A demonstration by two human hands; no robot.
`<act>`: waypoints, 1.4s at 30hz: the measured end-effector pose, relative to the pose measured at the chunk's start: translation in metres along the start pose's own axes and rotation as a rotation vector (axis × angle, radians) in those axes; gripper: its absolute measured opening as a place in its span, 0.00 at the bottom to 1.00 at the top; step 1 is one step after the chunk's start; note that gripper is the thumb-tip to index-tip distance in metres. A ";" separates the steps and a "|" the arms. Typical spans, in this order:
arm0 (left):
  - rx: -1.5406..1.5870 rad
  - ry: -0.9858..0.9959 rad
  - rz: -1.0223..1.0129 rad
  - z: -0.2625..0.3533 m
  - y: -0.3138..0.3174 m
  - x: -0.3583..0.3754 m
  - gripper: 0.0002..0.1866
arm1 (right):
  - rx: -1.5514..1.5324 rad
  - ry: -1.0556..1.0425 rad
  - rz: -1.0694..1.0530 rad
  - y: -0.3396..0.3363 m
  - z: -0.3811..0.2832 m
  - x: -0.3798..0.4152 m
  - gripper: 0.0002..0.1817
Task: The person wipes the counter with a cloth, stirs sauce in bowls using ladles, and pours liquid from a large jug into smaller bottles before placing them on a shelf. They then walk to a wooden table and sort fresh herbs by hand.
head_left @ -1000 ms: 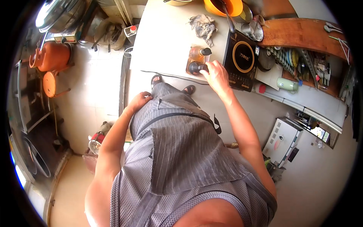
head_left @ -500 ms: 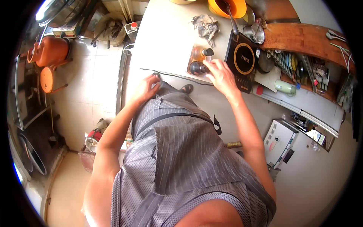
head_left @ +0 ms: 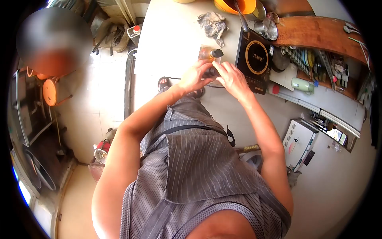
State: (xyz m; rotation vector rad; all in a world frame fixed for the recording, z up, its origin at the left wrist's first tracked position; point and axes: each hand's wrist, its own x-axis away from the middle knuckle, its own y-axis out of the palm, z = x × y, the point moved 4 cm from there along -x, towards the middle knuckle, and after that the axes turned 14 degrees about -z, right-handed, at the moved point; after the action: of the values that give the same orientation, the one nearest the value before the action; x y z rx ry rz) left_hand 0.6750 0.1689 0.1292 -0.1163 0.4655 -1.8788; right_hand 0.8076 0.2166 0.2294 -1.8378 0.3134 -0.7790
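Observation:
At the near edge of the white table [head_left: 163, 51], both my hands meet over a dark bottle [head_left: 210, 73]. My left hand [head_left: 195, 77] is closed around its body from the left, covering most of it. From the right, my right hand [head_left: 234, 81] has its fingers bent and pinched at the cap end of the same bottle. Just behind them stands a bottle of amber liquid [head_left: 206, 53] with a black cap. My fingers partly hide the spot where they touch the dark bottle.
A black induction cooker [head_left: 255, 59] sits right of my hands. Behind lie a crumpled grey rag [head_left: 213, 26] and an orange bowl [head_left: 248, 5] with a ladle [head_left: 241, 16]. A wooden shelf [head_left: 314, 35] and a green flask [head_left: 303, 84] are at the right.
My left hand has moved from the table edge by my hip rightward to the dark bottle. My right hand stays at the bottle's cap end, its fingers now closer together.

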 end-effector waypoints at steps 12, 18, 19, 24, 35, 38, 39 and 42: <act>-0.031 -0.015 0.221 -0.006 0.026 -0.016 0.23 | 0.082 -0.078 -0.049 0.001 0.011 -0.010 0.18; -0.041 -0.049 0.196 -0.010 0.025 -0.019 0.18 | 0.114 0.060 -0.036 0.013 0.010 -0.012 0.23; -0.041 -0.049 0.194 -0.010 0.025 -0.020 0.18 | 0.101 0.105 -0.040 0.014 0.010 -0.013 0.23; -0.031 -0.071 0.213 -0.012 0.023 -0.021 0.16 | 0.088 0.175 -0.028 0.023 0.007 -0.015 0.21; -0.017 0.008 0.024 0.002 0.008 -0.018 0.26 | -0.148 0.301 0.128 0.008 0.000 0.006 0.27; -0.064 0.001 -0.093 0.008 -0.035 -0.017 0.28 | -0.284 0.349 0.274 0.010 0.006 0.031 0.30; -0.058 -0.063 -0.100 0.000 -0.050 -0.026 0.27 | -0.347 0.390 0.292 0.019 0.009 0.042 0.27; -0.183 -0.091 -0.037 -0.028 -0.078 -0.076 0.24 | -0.509 0.516 0.202 0.051 0.014 0.066 0.26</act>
State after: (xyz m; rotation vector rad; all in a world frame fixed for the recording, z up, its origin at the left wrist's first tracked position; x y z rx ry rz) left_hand 0.6246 0.2681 0.1430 -0.3337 0.5753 -1.8561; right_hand 0.8736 0.1702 0.2046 -1.9978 1.0959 -1.0950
